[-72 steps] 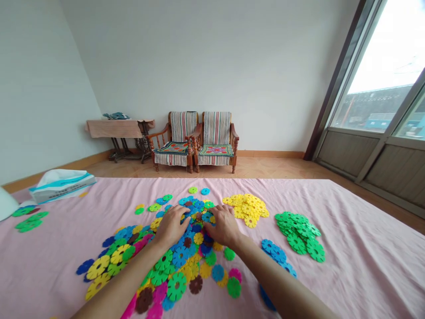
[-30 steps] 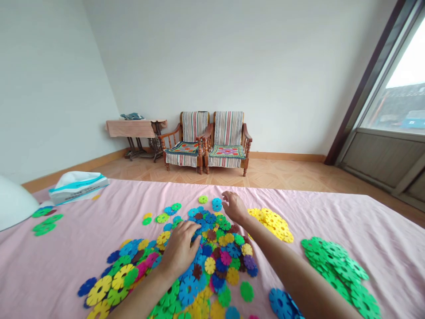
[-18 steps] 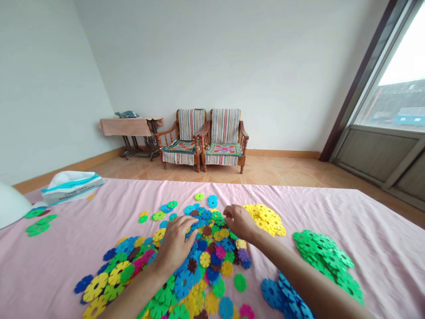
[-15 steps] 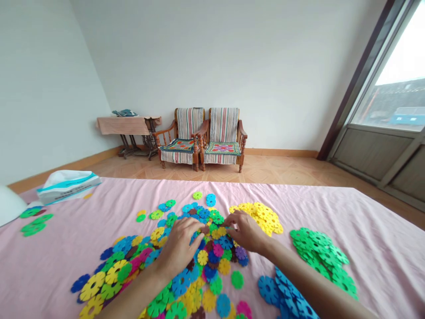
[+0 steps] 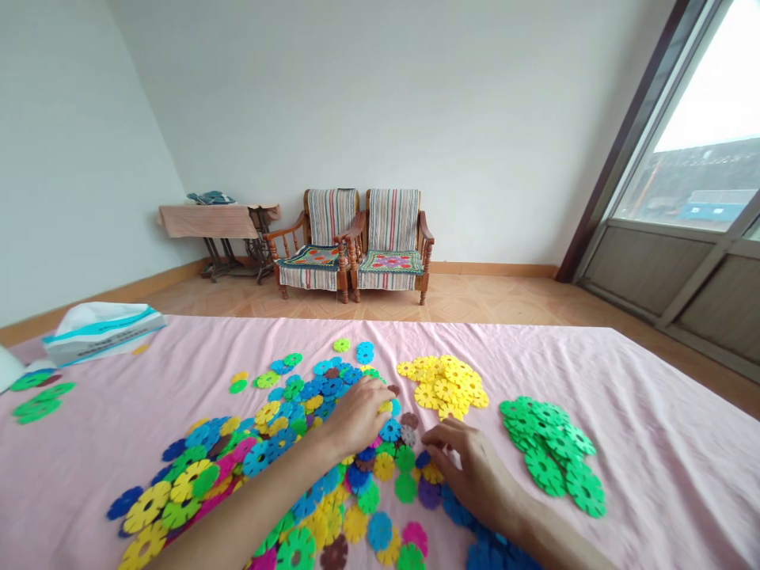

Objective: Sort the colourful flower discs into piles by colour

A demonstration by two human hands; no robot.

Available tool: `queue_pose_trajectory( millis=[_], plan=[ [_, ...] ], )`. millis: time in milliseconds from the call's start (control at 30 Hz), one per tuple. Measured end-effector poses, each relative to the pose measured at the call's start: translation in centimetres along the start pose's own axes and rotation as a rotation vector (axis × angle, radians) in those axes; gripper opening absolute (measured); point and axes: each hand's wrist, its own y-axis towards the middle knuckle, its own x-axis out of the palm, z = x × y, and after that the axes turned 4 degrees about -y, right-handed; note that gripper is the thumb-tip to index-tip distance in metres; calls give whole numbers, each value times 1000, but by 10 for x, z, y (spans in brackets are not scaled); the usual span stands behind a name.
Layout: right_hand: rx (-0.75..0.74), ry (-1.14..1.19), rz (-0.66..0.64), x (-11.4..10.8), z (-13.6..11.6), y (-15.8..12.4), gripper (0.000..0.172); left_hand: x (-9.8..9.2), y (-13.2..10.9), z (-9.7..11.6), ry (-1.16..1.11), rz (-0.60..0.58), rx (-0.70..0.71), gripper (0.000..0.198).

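A mixed heap of plastic discs (image 5: 261, 457) is spread left of centre on a pink sheet (image 5: 665, 467). At centre, the left hand (image 5: 356, 416) is curled over the heap; whether a yellow disc is gripped by its fingers (image 5: 371, 392) cannot be told. Lower right, the right hand (image 5: 475, 467) is held loose, its fingers (image 5: 442, 435) released. A careless sweep could push discs into the yellow pile (image 5: 445, 388) or green pile (image 5: 546, 451), mixing colours.

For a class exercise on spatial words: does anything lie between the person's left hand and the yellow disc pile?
Yes. A brown plastic disc lies on the pink sheet just past the fingertips of the left hand, on the way to the yellow disc pile.
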Motion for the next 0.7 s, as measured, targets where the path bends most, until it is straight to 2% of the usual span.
queue_pose_trajectory(
  millis=[133, 200, 267, 333, 433, 500, 567, 700],
  plan=[
    [66, 37, 49, 2, 9, -3, 24, -6, -1, 2, -15, -36, -34, 21],
    [73, 53, 57, 4, 11, -4, 24, -14, -4, 0, -85, -93, -24, 20],
    [67, 66, 53, 5, 13, -5, 23, -26, -6, -8, -129, -97, -51, 17],
    [56, 76, 49, 7, 15, -5, 23, -40, -4, -26, -100, -5, -141, 16],
    [48, 83, 46, 8, 17, -4, 21, -56, 0, -66, 88, 94, -312, 18],
    [53, 84, 41, 8, 17, -3, 21, -62, 3, -93, 231, 55, -397, 29],
    [59, 86, 40, 8, 17, -3, 20, -65, 5, -112, 240, -5, -406, 37],
    [63, 90, 43, 8, 16, -3, 20, -64, 9, -127, 214, -79, -381, 33]
  ],
)
